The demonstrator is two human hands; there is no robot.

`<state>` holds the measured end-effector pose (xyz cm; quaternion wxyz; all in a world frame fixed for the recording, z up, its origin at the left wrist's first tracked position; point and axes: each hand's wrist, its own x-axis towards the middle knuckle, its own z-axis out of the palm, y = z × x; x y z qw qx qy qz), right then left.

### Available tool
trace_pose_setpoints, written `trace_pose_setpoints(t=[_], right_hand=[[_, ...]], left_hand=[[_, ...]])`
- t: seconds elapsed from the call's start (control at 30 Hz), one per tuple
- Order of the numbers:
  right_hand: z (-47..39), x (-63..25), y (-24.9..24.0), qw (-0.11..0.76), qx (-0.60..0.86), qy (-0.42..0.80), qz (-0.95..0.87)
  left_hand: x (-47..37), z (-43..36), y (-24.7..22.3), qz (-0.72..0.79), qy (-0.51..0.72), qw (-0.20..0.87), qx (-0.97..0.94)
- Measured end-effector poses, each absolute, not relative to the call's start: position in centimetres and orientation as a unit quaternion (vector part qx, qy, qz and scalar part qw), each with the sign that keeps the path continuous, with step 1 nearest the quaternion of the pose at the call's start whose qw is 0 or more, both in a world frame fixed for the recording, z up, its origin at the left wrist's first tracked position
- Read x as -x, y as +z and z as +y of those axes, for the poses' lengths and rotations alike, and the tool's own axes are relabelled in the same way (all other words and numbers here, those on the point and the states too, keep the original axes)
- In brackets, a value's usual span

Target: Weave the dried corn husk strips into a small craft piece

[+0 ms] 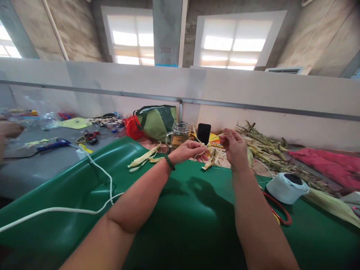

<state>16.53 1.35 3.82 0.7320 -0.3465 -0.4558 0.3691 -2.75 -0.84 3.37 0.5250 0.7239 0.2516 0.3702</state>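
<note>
My left hand (188, 150), with a dark beaded bracelet at the wrist, pinches a small knotted bit of pale corn husk (203, 145). My right hand (233, 145) is raised to its right, thumb and fingers closed on a thin strip of husk (218, 138) that seems to run across from the left hand. Under the hands, a dry husk piece (211, 162) lies at the far edge of the green mat (194, 210). More pale husks (144, 156) rest to the left. Both hands are above the mat and cast shadows on it.
Behind the hands stand a glass mug (177, 140) and a phone (204, 132). To the right are a white twine spool (284, 189), red-handled scissors (282, 217) and a husk pile (264, 146). A white cord (64, 210) crosses the mat. Another person's hand (11, 129) shows far left.
</note>
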Motion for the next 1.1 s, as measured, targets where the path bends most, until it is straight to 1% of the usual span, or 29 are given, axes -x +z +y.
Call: trace_pose_setpoints(t=[0.1,0.17,0.2,0.27,0.37,0.5,0.6,0.73,0.83,0.9,0.97,1.03,1.1], right_hand=[[0.6,-16.0,4.1,0.638,0.366,0.423,-0.530],[0.0,-15.2,4.1,0.570,0.377,0.418,-0.598],[-0.3,-14.7,4.1,0.558,0.376,0.394,-0.627],[-0.7,-13.8,3.9,0.564,0.373,0.357,-0.644],[-0.7,-13.1,3.7,0.592,0.386,0.316,-0.633],[0.2,-14.0,3.5,0.667,0.409,0.258,-0.568],[1.1,-15.0,3.3,0.702,0.397,0.263,-0.530],[1.5,-15.4,3.2,0.699,0.399,0.287,-0.520],[0.9,-15.1,3.5,0.699,0.397,0.270,-0.529],[0.1,-14.8,3.8,0.680,0.400,0.242,-0.565],[-0.6,-14.4,4.1,0.621,0.413,0.228,-0.625],[-1.2,-13.9,4.2,0.551,0.406,0.245,-0.687],[-1.4,-13.5,4.2,0.519,0.384,0.278,-0.711]], left_hand=[[2.9,-0.3,3.3,0.256,0.418,0.556,-0.671],[2.9,-0.1,3.3,0.257,0.428,0.576,-0.647],[2.9,-0.1,3.3,0.257,0.427,0.583,-0.643],[2.8,-0.2,3.3,0.255,0.415,0.581,-0.652],[2.9,-0.6,3.5,0.256,0.388,0.543,-0.700],[3.2,-1.2,3.8,0.264,0.341,0.524,-0.734],[3.2,-1.4,4.0,0.275,0.340,0.533,-0.724],[3.1,-1.1,3.9,0.280,0.368,0.531,-0.710],[3.1,-0.8,3.8,0.298,0.384,0.523,-0.700],[3.1,-0.8,3.8,0.313,0.384,0.508,-0.704],[3.0,-0.8,3.8,0.322,0.378,0.480,-0.723],[2.9,-0.8,3.9,0.328,0.367,0.446,-0.748],[2.8,-0.8,3.9,0.333,0.357,0.419,-0.765]])
